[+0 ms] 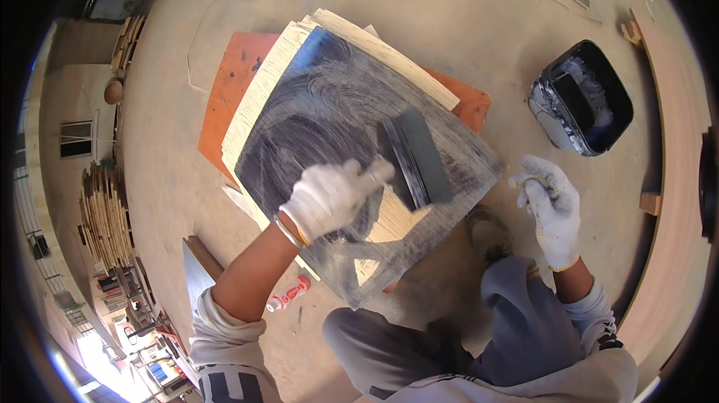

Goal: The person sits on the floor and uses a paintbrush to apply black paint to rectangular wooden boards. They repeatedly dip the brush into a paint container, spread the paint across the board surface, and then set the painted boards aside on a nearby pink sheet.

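Note:
My left hand [326,197], in a white knit glove, reaches over a board and is closed on a wide dark scraper [425,159]. The scraper lies tilted over the board, and the fingers partly hide where they grip it. The board [299,88] is smeared with dark grey paste in swirling streaks. Pale bare wood [397,219] shows through near its lower edge. My right hand [553,212], gloved in white with grey stains, hangs in the air right of the board. Its fingers are bent but apart, and I see nothing in them.
Pale boards [258,118] lie under the smeared one, above an orange board [225,129]. A black bucket [622,96] with grey paste stands right on the floor. A red and white bottle [288,294] lies near my left arm. A long wooden plank [678,201] runs along the right.

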The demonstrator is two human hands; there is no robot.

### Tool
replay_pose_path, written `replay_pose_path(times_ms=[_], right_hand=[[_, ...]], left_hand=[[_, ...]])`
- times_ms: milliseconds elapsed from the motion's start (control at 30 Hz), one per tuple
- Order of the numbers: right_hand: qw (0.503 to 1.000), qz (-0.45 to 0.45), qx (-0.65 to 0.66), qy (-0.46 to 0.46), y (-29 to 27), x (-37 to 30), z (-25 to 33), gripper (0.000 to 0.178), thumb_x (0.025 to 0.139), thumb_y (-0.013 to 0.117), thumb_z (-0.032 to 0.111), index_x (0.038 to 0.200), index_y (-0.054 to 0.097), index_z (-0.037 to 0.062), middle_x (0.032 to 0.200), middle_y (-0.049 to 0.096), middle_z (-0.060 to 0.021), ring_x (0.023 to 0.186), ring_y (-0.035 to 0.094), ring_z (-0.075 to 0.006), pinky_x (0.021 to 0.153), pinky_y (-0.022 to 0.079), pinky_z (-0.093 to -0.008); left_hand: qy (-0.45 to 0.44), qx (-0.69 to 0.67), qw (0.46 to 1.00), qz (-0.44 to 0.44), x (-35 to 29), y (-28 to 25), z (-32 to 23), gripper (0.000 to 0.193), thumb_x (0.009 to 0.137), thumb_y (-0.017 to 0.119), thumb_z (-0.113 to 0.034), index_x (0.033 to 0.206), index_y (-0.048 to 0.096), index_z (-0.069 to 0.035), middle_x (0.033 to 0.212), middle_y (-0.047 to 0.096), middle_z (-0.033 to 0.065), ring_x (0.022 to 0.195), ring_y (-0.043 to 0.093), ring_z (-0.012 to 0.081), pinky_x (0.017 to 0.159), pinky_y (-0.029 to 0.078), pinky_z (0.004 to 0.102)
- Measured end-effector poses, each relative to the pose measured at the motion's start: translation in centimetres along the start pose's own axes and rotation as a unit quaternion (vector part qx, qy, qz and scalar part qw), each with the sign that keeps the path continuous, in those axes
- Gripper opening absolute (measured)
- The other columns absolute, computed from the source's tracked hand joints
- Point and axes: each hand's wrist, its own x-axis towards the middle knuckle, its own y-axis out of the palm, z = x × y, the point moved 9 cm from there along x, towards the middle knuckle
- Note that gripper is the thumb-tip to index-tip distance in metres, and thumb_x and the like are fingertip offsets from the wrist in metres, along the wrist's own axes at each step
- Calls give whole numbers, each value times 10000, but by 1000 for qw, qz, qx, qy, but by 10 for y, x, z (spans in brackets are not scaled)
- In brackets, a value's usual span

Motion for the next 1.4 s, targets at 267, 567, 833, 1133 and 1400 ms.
replay_pose_path(times_ms=[267,567,833,1133,1400], right_hand=[[1000,11,-12,5,8,-3,2,344,1054,550,-16,1386,638,-39,1081,750,-90,786,578,-75,704,481,-220],[1000,-4,-11,-3,-11,-5,-3,342,1054,555,-11,1384,641,-38,1088,749,-82,800,579,-65,711,477,-215],[999,52,12,8,28,-2,-1,360,1048,543,-34,1395,639,-31,1088,752,-87,799,579,-59,709,479,-211],[999,52,-9,-9,25,-5,-3,362,1049,544,-31,1399,636,-36,1091,754,-83,793,578,-49,691,466,-198],[999,51,11,-2,20,-8,-5,354,1064,583,21,1409,630,-39,1082,750,-76,800,565,-49,694,461,-206]], left_hand=[[-31,45,998,-14,2,-28,37,428,993,640,-168,1415,669,-234,768,606,81,605,698,279,501,556,423],[-73,38,992,100,-112,14,28,486,943,673,-164,1414,665,-280,753,578,68,578,665,263,503,556,400],[-19,-34,999,34,-90,9,-17,507,923,680,-162,1415,668,-284,827,602,66,585,664,271,519,552,429],[14,-15,996,89,-81,6,-3,508,934,661,-133,1415,648,-297,785,604,77,624,684,292,554,554,453],[-36,40,985,163,-100,12,10,539,951,642,-126,1466,613,-284,868,641,99,643,701,302,548,570,434]])
